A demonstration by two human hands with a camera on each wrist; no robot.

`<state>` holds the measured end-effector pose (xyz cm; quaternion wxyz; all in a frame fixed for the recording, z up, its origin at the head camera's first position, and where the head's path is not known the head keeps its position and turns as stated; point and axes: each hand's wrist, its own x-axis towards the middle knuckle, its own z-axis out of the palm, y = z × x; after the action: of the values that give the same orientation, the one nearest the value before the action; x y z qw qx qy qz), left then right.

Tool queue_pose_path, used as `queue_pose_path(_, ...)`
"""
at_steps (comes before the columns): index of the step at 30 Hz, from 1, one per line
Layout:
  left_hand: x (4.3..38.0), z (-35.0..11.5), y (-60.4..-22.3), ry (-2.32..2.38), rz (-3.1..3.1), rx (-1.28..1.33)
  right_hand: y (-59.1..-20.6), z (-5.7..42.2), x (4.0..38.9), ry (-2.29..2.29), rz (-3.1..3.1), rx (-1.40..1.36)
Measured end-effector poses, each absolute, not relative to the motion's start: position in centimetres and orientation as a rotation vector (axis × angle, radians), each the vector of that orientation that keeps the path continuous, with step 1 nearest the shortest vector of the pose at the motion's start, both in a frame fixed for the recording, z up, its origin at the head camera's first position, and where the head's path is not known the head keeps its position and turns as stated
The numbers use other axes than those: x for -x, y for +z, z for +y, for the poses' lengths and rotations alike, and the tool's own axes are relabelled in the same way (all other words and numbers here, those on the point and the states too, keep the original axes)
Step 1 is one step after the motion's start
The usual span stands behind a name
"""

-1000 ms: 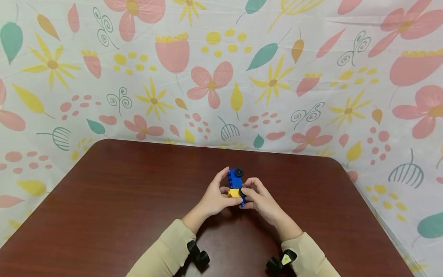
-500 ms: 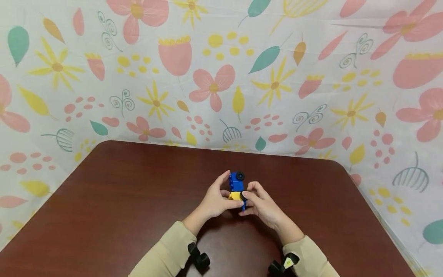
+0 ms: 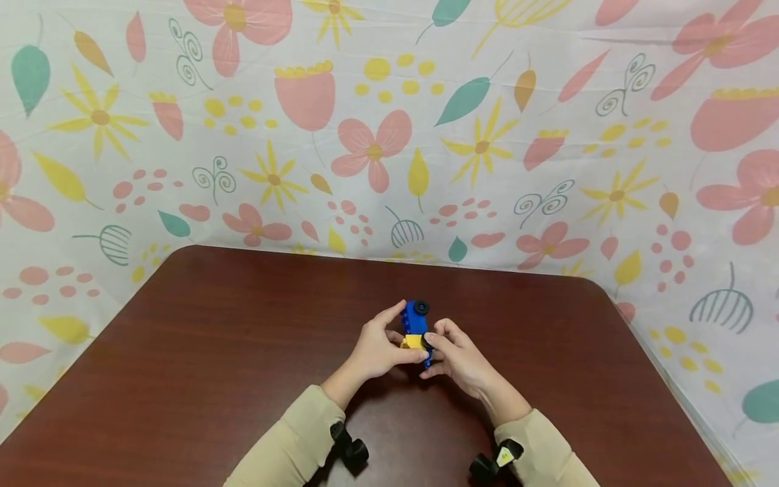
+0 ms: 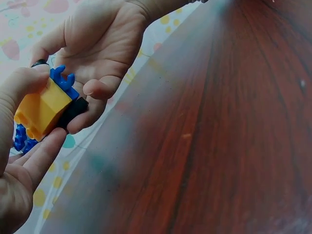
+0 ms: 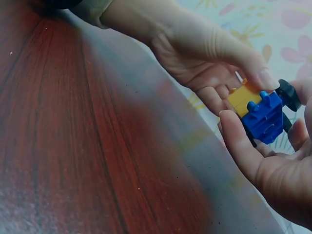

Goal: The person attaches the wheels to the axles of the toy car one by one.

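Note:
A toy car built of blue and yellow plastic blocks is held up on end between both hands. Its blue body (image 3: pixel 415 320) points away, with a black wheel (image 3: pixel 421 308) near the far end. A yellow sloped block (image 4: pixel 45 105) with studs is attached at the near end. My left hand (image 3: pixel 374 348) grips the car from the left, thumb on the yellow block and fingers along the studded side. From the right, my right hand (image 3: pixel 467 365) pinches the nearer wheel (image 5: pixel 288 95) with thumb and fingers. The blue ridged end (image 5: pixel 265 119) faces the right wrist camera.
A dark reddish-brown wooden table (image 3: pixel 243 325) lies beneath the hands. Behind it hangs a white cloth (image 3: pixel 377 81) printed with flowers and leaves. Black camera mounts (image 3: pixel 349 450) sit on both beige sleeves (image 3: pixel 292 433).
Both hands keep their hold on the toy car, nearly in place. The right hand's lower fingers have loosened slightly away from the car's near end.

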<state>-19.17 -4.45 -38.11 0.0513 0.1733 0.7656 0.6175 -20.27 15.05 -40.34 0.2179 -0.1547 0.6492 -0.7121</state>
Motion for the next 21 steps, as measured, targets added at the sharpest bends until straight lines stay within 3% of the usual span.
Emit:
queue_pose_path(10,21.2,-4.2,-40.8,1.920,2.341,-0.571,-39.7,15.3,20.7,-1.956,1.880,0.423)
queue_pose_path(21,21.1,-4.5,-41.3,1.926,2.349,-0.521,-40.2,15.2,20.3,-1.888,2.021,0.400)
